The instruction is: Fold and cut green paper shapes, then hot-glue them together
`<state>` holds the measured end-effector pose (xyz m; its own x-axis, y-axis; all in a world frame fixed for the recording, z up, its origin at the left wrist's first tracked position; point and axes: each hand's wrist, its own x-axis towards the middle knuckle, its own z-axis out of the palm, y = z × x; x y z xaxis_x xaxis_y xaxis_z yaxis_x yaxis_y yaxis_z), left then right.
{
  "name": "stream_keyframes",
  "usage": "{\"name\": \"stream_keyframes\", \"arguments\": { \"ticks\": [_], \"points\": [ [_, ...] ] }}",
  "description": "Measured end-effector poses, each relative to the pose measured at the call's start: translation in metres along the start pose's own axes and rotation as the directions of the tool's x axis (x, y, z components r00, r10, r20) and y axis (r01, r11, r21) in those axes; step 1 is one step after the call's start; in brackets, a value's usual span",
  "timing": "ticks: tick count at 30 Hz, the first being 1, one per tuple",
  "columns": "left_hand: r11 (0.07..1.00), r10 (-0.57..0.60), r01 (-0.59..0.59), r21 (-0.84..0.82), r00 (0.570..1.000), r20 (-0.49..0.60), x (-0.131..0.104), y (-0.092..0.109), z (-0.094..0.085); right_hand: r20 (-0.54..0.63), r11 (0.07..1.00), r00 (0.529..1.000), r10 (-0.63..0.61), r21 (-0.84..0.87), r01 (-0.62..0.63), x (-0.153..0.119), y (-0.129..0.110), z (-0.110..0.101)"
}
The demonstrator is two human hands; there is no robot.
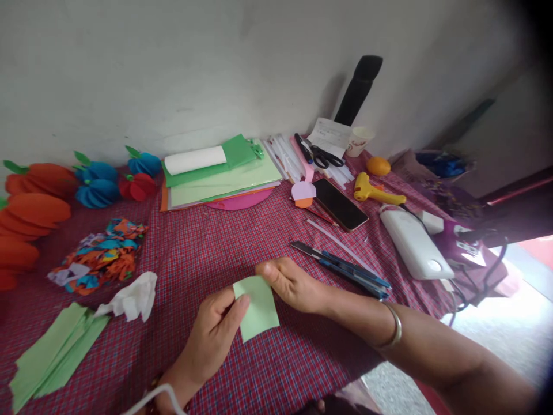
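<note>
Between my two hands is a small light green piece of paper (261, 314), held above the checked tablecloth. My left hand (211, 325) pinches its left edge, thumb on top. At its upper right corner, my right hand (294, 282) is closed, with the thumb and bent fingers on the paper. A blue utility knife (345, 268) lies just beyond my right forearm. Over on the left, a stack of light green paper strips (56, 354) rests near a crumpled white tissue (135, 298).
Paper pumpkins (38, 213) and a pile of coloured scraps (103, 253) lie on the left. Paper sheets (216, 187) are stacked by the wall. To the right are scissors (326, 157), a phone (340, 203), a yellow glue gun (375, 191) and a white power bank (412, 242) with cables.
</note>
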<state>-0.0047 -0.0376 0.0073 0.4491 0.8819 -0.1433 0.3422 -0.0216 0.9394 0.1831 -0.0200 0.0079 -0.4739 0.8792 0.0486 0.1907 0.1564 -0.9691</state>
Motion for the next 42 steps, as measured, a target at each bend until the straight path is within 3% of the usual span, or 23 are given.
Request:
{"name": "stream_keyframes", "arguments": {
  "ticks": [4, 8, 12, 15, 18, 22, 25, 29, 34, 42],
  "points": [
    [0.999, 0.033, -0.033, -0.036, 0.999, 0.021, 0.0, 0.002, -0.001, 0.103, 1.0, 0.995, 0.004, 0.02, -0.006, 0.002, -0.002, -0.004],
    [0.994, -0.039, 0.043, -0.098, 0.999, 0.035, -0.001, 0.004, -0.001, 0.211, 0.991, 0.976, 0.061, 0.102, -0.084, 0.002, -0.002, -0.006],
    [0.994, -0.056, 0.048, -0.095, 0.995, -0.079, -0.001, -0.002, -0.003, 0.309, 0.986, 0.947, 0.086, 0.109, -0.125, 0.001, 0.0, -0.005],
    [0.984, -0.015, -0.022, -0.175, 0.979, -0.205, 0.001, -0.01, -0.007, 0.21, 0.969, 0.973, 0.098, 0.204, -0.142, 0.002, 0.003, -0.001],
    [0.967, -0.004, -0.044, -0.25, 0.982, -0.188, 0.004, -0.014, -0.009, 0.056, 0.914, 0.989, 0.139, 0.377, -0.15, 0.004, 0.007, 0.002],
    [1.0, 0.03, -0.029, 0.011, 0.989, -0.143, 0.006, -0.007, -0.006, -0.049, 0.892, 0.988, 0.146, 0.439, -0.109, 0.007, 0.01, 0.003],
    [0.977, 0.117, -0.083, 0.196, 0.978, -0.17, 0.007, -0.004, -0.002, -0.065, 0.893, 0.987, 0.146, 0.438, -0.103, 0.007, 0.01, 0.002],
    [0.954, 0.189, -0.144, 0.263, 0.97, -0.154, 0.008, -0.006, -0.002, -0.102, 0.904, 0.982, 0.158, 0.414, -0.103, 0.009, 0.01, 0.0],
    [0.971, 0.181, -0.155, 0.185, 0.975, -0.133, 0.008, -0.005, -0.004, -0.126, 0.924, 0.983, 0.137, 0.375, -0.08, 0.009, 0.01, 0.001],
    [0.985, 0.143, -0.138, 0.1, 0.989, -0.045, 0.008, 0.002, -0.002, -0.065, 0.903, 0.983, 0.171, 0.41, -0.13, 0.006, 0.004, 0.003]
  ]
}}
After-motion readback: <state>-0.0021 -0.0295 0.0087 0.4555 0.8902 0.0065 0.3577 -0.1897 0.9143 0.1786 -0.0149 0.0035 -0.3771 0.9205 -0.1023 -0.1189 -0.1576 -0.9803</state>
